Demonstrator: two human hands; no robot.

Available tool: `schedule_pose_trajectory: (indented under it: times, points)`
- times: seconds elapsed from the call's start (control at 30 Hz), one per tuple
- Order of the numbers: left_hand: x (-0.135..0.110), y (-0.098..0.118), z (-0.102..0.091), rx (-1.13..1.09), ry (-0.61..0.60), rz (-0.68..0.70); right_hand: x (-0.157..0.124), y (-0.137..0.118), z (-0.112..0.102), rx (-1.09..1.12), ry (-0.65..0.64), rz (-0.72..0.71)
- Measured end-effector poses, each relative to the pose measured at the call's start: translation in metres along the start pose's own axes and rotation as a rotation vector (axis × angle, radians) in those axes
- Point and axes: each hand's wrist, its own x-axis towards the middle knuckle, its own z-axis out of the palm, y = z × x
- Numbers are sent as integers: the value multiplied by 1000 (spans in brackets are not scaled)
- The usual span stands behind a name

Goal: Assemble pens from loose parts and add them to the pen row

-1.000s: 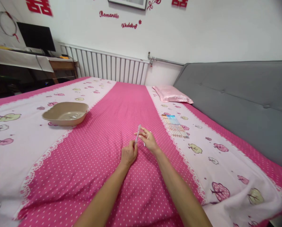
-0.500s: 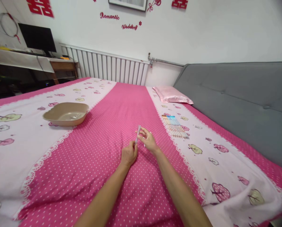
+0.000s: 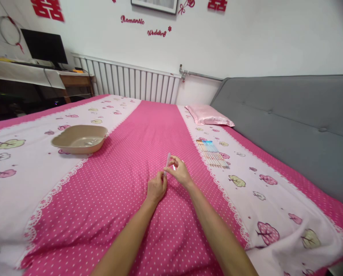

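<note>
Above the pink dotted bedspread [image 3: 125, 161], my left hand [image 3: 156, 187] is closed round the lower end of a slim, pale lilac stick-like thing [image 3: 168, 157], which stands nearly upright. My right hand [image 3: 180, 173] is just beside it, fingers curled, with its thumb across the stick. A narrow white piece [image 3: 174, 167] shows between the right fingers; most of it is hidden, and its kind is unclear. To the right, a row of slim pens [image 3: 213, 154] with brown, orange and blue ends lies side by side on the bedspread.
A beige plastic basin [image 3: 79, 147] with a few small pale pieces inside rests on the bed at left. A pink pillow [image 3: 208, 115] lies near the grey padded headboard [image 3: 289, 115]. Beyond the bed are a radiator [image 3: 128, 78] and a desk with a monitor [image 3: 45, 46].
My right thumb has moved across the lilac stick, and the white piece in the right fingers sits slightly higher. My left hand keeps its hold; the basin and pens have not moved.
</note>
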Motion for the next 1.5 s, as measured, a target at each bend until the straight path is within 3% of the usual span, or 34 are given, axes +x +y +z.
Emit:
schedule_pose_trajectory:
  times: [0.27, 0.63, 0.9, 1.13, 1.27, 1.5]
  points:
    - [0, -1, 0, -9, -5, 6, -4, -5, -2, 135, -109, 24]
    - [-1, -2, 1, -18, 8, 4, 0, 2, 1, -22, 5, 2]
    - [-1, -1, 0, -14, -2, 5, -4, -5, 0, 115, -113, -5]
    - [-1, -2, 1, -8, 4, 1, 1, 0, 2, -59, 30, 18]
    - [-1, -2, 1, -3, 6, -5, 1, 4, 2, -61, 48, 17]
    - [-1, -2, 0, -15, -8, 2, -5, -2, 0, 137, -94, -3]
